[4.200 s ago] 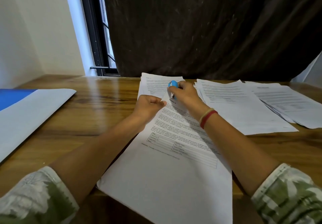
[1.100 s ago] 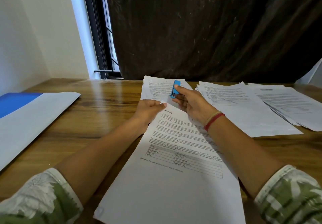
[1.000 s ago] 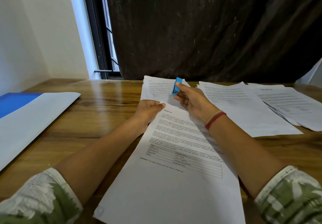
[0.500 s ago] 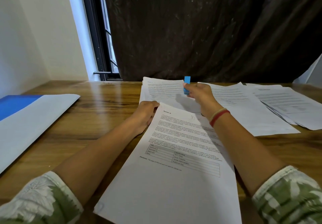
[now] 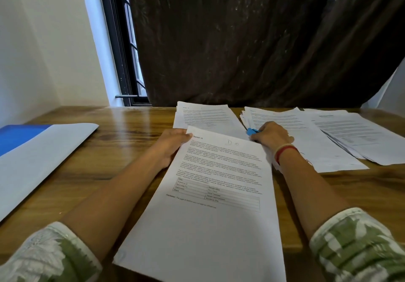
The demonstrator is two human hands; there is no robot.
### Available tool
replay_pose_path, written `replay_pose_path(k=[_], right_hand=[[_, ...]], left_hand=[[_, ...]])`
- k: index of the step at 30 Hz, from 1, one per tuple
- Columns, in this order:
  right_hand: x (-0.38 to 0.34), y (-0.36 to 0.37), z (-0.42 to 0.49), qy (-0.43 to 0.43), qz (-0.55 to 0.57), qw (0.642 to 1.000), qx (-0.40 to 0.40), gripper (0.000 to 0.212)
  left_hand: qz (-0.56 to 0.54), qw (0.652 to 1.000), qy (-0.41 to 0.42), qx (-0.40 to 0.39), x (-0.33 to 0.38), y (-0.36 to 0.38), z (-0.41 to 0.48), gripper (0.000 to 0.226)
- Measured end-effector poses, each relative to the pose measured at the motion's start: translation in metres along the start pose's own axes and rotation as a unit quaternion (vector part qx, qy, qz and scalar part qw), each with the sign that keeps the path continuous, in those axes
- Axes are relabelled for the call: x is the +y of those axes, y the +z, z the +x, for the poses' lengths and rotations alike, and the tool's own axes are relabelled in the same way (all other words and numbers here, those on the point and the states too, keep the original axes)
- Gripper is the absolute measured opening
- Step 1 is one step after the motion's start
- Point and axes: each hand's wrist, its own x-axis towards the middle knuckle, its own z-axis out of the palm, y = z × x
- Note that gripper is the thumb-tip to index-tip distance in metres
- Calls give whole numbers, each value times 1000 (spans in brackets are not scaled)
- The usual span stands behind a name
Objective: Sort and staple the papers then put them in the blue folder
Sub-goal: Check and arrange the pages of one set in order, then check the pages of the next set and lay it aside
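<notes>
My right hand (image 5: 270, 136) is curled round a small blue stapler (image 5: 252, 131), of which only the blue tip shows beyond my fingers; hand and stapler are low over the near left corner of a pile of printed sheets (image 5: 306, 141). A red thread band (image 5: 286, 151) circles that wrist. My left hand (image 5: 173, 145) grips the upper left corner of the front papers (image 5: 219, 194), thumb on the top face and the other fingers hidden beneath. These front papers lie slanted on the wooden table (image 5: 131, 132) between my forearms, their near edge overhanging the table's front; the top sheet carries a heading, paragraphs, a small table and a handwritten mark near its top. Just behind them lies a second stack (image 5: 203, 115), partly covered by their far edge. Farther right, overlapping the pile under my right hand, is another spread of sheets (image 5: 361, 132). The blue folder (image 5: 19, 137) lies at the table's left edge, well apart from both hands, with a pale panel (image 5: 43, 161) covering most of it. Behind the table hang a dark curtain (image 5: 263, 40) and a window frame (image 5: 118, 40).
</notes>
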Motion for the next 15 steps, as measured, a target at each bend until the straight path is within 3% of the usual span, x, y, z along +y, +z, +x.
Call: replay_pose_path(k=[3, 4, 7, 10, 15], right_hand=[[-9, -8, -5, -35, -48, 997, 43, 51], [-13, -12, -6, -54, -16, 996, 74, 51], [-27, -30, -13, -78, 265, 958, 82, 41], [-39, -42, -25, -58, 412, 909, -16, 47], [-38, -29, -42, -105, 412, 842, -331, 54]], left_hand=[[-34, 999, -11, 15, 4, -8, 1, 14], [-38, 999, -8, 19, 6, -11, 2, 14], [-63, 997, -10, 45, 12, -23, 4, 12], [-116, 989, -14, 87, 19, -38, 7, 15], [-222, 965, 6, 137, 21, -55, 6, 11]])
